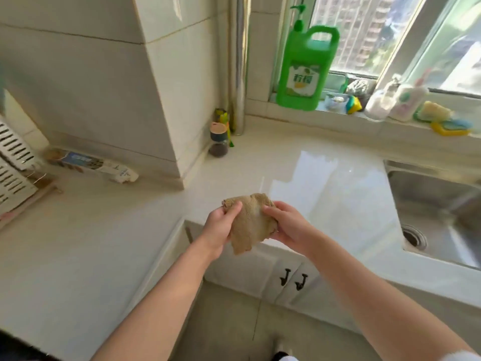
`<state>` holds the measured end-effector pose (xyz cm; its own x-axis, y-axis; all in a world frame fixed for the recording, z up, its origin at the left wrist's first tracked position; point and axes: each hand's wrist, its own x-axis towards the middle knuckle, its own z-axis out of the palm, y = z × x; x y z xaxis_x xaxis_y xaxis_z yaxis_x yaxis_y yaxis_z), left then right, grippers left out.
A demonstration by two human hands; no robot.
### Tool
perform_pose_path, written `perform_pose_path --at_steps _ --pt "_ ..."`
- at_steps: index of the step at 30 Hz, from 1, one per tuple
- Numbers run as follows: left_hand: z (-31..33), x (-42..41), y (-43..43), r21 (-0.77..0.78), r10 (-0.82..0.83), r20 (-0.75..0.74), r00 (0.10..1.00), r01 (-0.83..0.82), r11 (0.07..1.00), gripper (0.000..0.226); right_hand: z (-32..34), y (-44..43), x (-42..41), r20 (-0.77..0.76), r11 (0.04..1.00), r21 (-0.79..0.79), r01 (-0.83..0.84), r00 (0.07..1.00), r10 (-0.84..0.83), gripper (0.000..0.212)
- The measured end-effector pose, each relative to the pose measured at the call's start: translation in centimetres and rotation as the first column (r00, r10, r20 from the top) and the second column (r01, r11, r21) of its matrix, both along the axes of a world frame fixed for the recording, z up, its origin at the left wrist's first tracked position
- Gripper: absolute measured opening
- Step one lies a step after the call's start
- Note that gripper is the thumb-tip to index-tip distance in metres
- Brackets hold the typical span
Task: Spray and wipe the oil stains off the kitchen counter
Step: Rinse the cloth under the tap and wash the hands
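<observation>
Pale glossy tiles cover the far wall [78,74] and a jutting column [182,74]. A metal pipe [238,61] stands in the far corner, left of the window [364,29]. Daylight glares off the surface [325,178]. A steel sink [437,204] sits right, with white cabinet doors [247,269] and grey floor [234,321] near.

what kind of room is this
Most likely a home kitchen: a steel sink set into the pale counter, a green dish soap jug on the windowsill. The left hand and right hand grip a cloth.

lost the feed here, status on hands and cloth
Left hand and right hand both grip the cloth. Cloth in the air, off the counter. Nothing in the way; jar stands far back.
</observation>
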<state>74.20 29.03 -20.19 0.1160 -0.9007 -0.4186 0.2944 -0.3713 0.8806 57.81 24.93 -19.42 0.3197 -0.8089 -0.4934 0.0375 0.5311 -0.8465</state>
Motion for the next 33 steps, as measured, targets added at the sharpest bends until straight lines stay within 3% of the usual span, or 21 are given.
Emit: perform_pose_path --at_steps 3,6,12,21,23,28,33 --pt "0.5 -5.4 -2.0 -0.003 -0.156 0.031 0.987 0.156 0.988 0.02 0.7 1.1 -6.7 0.036 0.99 -0.034 0.139 0.99 -0.137 0.029" --pt "1.0 -11.1 -3.4 0.007 -0.307 0.051 0.95 0.307 0.952 0.023 0.9 2.4 -13.2 -0.057 0.969 -0.115 0.217 0.973 -0.225 0.02" --pt "1.8 -23.8 -4.2 0.004 -0.584 0.056 0.81 0.585 0.811 0.021 1.1 5.2 -26.2 -0.15 0.914 -0.158 0.375 0.906 -0.397 0.028" --pt "2.8 -45.3 -2.5 0.063 -0.577 0.159 0.801 0.575 0.816 0.015 0.7 8.0 -44.5 -0.176 0.812 -0.257 0.524 0.801 -0.572 0.044" --pt "3.3 -49.5 -2.6 0.069 -0.587 0.087 0.805 0.583 0.81 0.013 0.8 7.7 -48.6 -0.137 0.797 -0.241 0.554 0.794 -0.593 0.043" --pt "3.1 -53.5 -3.3 0.024 -0.573 -0.258 0.778 0.598 0.801 0.032 0.6 6.1 -51.9 0.052 0.817 -0.16 0.554 0.831 -0.554 0.034" --pt "2.4 -56.9 -6.5 0.064 -0.532 -0.262 0.805 0.565 0.823 0.038 -0.4 2.1 -54.9 0.019 0.817 -0.164 0.553 0.83 -0.558 0.032"
